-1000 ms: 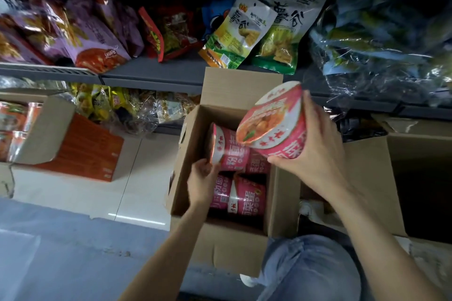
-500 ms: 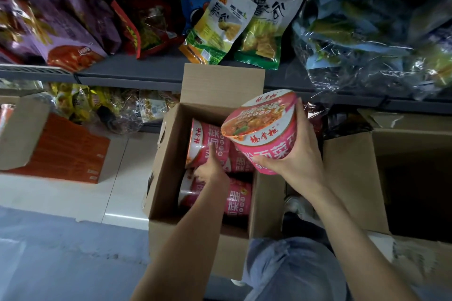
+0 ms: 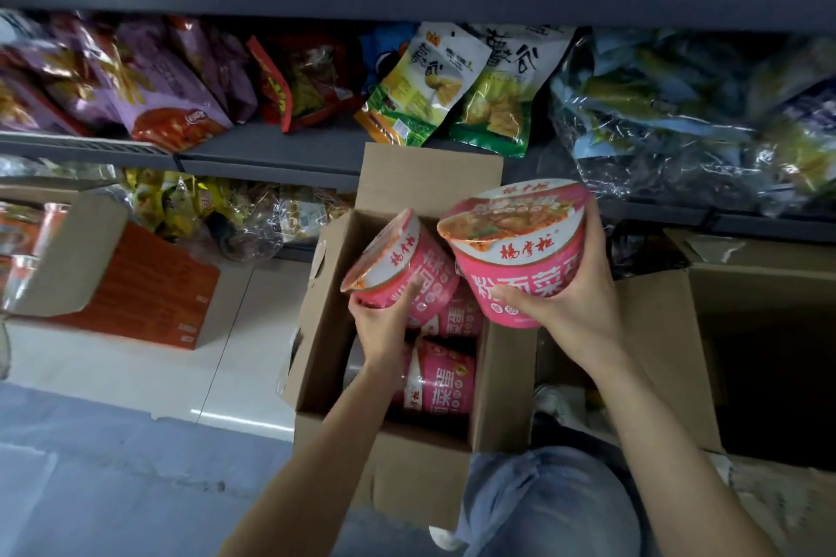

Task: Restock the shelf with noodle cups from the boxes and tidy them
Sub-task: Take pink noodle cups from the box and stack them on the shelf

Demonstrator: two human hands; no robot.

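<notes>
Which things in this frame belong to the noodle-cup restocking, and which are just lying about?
Part of the job:
- noodle cup held in the right hand
- second noodle cup held in the left hand
- open cardboard box with more pink cups inside

Just lying about:
- snack bags on the shelf
- orange carton on the floor
- empty box at right

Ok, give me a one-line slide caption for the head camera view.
Each hand, left hand and right hand, lifts a pink noodle cup from the open cardboard box.
</notes>
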